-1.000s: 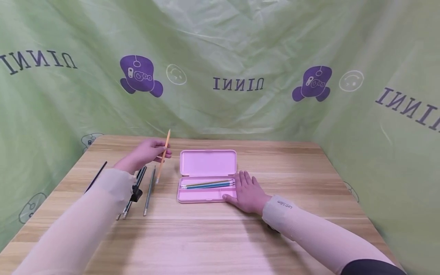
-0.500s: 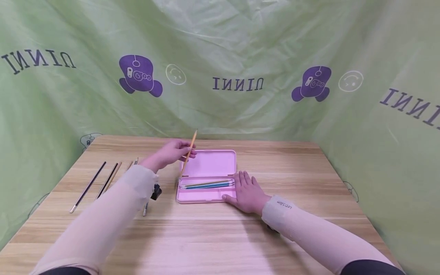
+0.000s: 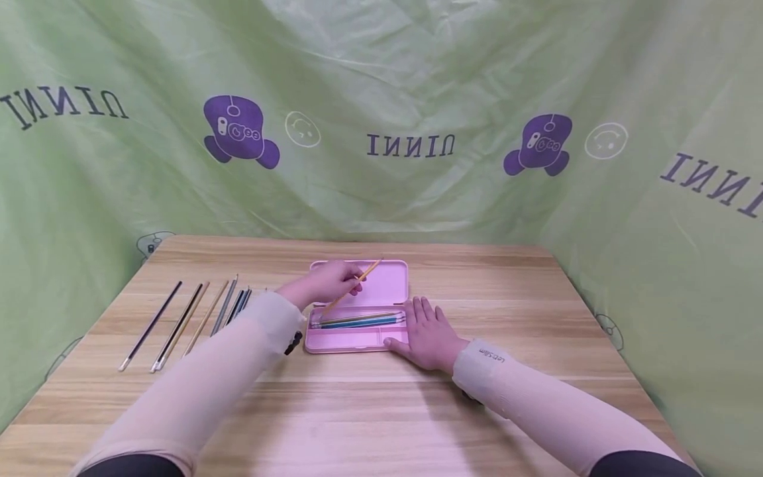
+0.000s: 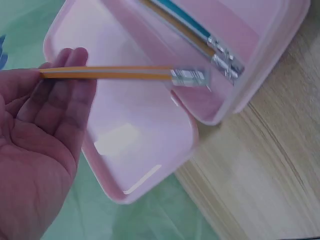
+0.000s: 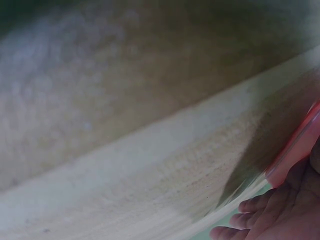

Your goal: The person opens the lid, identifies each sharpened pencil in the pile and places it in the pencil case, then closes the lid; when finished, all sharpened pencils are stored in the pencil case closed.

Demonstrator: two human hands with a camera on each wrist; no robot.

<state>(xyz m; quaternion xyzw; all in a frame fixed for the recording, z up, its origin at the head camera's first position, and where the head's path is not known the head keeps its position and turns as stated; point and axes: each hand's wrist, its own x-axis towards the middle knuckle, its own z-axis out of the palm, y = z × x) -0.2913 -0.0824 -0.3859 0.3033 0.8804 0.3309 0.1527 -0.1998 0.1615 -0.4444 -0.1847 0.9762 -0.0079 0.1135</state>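
- Left hand [image 3: 326,281]: fingers pinch yellow pencil [image 4: 125,73], tilted over open pencil case [image 3: 342,340].
- Right hand [image 3: 432,336]: fingers straight, touching case.
- Loose pencils [image 3: 183,326]: toward counter's [image 3: 489,285] left edge.

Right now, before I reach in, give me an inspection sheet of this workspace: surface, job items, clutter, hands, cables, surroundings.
Surface: wood-grain table, partly hidden under the arms.
Job items: pink pencil case open, stored pencils in its far compartment; loose pencils lie left of it, some partly covered by the left sleeve.
Clutter: nothing seen.
Left hand: holds a yellow pencil over the case, eraser end toward the far compartment.
Right hand: at the case's right end, fingers extended.
Cables: nothing seen.
Surroundings: green printed curtain behind and at both sides.
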